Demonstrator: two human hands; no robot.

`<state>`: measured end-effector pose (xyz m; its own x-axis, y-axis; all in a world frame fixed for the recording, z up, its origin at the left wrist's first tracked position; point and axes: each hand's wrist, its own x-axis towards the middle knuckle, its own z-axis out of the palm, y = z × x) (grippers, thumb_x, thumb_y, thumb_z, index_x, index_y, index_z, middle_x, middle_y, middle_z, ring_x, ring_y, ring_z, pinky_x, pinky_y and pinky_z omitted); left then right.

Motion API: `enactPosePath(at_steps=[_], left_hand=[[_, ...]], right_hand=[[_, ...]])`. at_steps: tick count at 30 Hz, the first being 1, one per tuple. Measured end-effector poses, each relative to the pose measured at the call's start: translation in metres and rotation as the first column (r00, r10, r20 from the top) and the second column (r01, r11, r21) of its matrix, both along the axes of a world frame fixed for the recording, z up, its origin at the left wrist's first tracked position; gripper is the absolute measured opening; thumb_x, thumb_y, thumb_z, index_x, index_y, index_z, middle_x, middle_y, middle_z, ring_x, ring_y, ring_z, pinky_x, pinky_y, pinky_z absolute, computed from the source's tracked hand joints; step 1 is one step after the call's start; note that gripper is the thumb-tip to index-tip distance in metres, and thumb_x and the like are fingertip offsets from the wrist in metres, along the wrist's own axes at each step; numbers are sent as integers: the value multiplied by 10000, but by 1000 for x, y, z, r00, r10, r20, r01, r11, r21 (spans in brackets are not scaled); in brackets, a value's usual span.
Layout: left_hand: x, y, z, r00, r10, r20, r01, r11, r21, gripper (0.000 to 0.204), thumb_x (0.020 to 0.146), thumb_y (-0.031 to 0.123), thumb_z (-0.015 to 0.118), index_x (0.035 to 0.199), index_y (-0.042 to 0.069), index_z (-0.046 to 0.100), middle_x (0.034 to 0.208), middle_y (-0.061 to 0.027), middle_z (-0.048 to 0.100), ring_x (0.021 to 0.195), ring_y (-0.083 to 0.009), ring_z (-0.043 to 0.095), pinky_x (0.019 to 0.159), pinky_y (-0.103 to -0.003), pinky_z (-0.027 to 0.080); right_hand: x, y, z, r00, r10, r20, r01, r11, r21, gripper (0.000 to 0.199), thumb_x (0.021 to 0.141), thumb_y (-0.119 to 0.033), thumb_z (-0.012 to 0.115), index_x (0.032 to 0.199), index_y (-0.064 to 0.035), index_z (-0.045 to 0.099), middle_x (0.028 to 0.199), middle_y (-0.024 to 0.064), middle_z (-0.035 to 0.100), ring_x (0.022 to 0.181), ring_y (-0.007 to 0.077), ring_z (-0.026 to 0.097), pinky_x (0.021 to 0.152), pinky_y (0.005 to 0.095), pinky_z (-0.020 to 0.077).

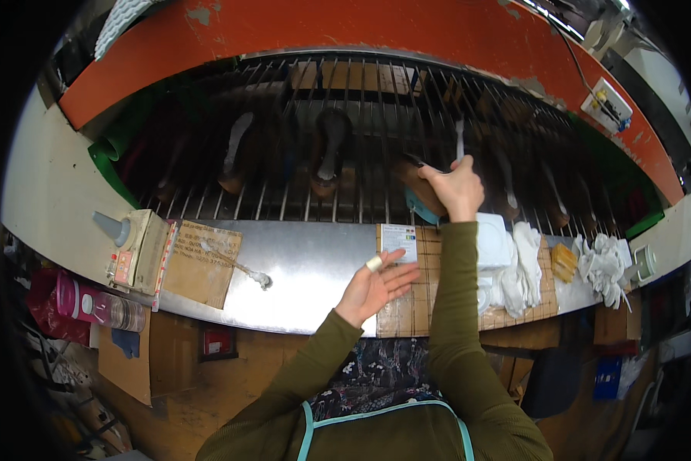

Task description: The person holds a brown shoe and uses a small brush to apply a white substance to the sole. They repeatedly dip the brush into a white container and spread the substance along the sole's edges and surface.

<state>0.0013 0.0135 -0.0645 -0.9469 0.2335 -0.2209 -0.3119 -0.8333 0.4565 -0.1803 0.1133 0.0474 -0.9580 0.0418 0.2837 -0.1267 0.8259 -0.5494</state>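
My left hand (pixel 376 288) is held palm up over the cardboard-covered front of the bench, fingers spread and holding nothing. A pale wrap circles one of its fingers. Farther away, my right hand (pixel 457 190) reaches over the bar conveyor, closed at the edge of a dark brown shoe-shaped piece (pixel 422 186). Under this piece shows something teal (pixel 422 209). Several similar brown shoe pieces with grey soles lie along the bars, among them one at the middle (pixel 330 150) and one farther left (pixel 236 146). Dim light and blur hide their details.
A metal ledge (pixel 291 280) fronts the conveyor. On it lie a cardboard piece (pixel 199 265), a stick with a whitish tip (pixel 261 279), white gloves (pixel 523 269), a yellow block (pixel 564 263) and a crumpled white cloth (pixel 603 269). An orange hood edge (pixel 322 27) spans the far side.
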Motion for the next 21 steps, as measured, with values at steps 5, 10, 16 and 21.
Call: enactPosePath(at_steps=[5, 10, 16, 21], left_hand=[[-19, 12, -4, 986, 5, -167, 51, 942, 331, 879, 762, 496, 731, 1428, 99, 317, 1412, -163, 420, 1318, -298, 393, 1094, -537, 307], [49, 29, -27, 956, 120, -269, -100, 991, 86, 1061, 566, 435, 878, 1429, 134, 340, 1453, -117, 381, 1361, -284, 328, 1134, -502, 261], [58, 17, 12, 810, 134, -570, -286, 940, -185, 1119, 593, 427, 870, 1470, 158, 230, 1484, -234, 248, 1366, -400, 268, 1109, -551, 290], [40, -4, 35, 775, 109, -623, -169, 985, -38, 937, 746, 563, 668, 1485, 218, 207, 1497, -247, 200, 1385, -417, 202, 1120, -549, 256]], right_hand=[[57, 66, 30, 840, 523, 142, -369, 744, -556, 428, 648, -239, 775, 884, -55, 470, 753, 95, 634, 775, 158, 645, 649, 256, 474], [112, 117, 7, 681, 731, -41, -672, 602, -432, 452, 712, -280, 774, 936, -60, 449, 787, 19, 476, 706, 93, 437, 634, 252, 381], [147, 210, -53, 903, 428, -36, -408, 826, -390, 200, 894, -194, 630, 906, 5, 612, 702, 46, 569, 645, 108, 481, 599, 252, 385], [160, 240, -70, 977, 208, -53, -206, 977, 57, 112, 846, -174, 688, 899, -77, 697, 726, 5, 589, 587, 95, 502, 597, 257, 342]])
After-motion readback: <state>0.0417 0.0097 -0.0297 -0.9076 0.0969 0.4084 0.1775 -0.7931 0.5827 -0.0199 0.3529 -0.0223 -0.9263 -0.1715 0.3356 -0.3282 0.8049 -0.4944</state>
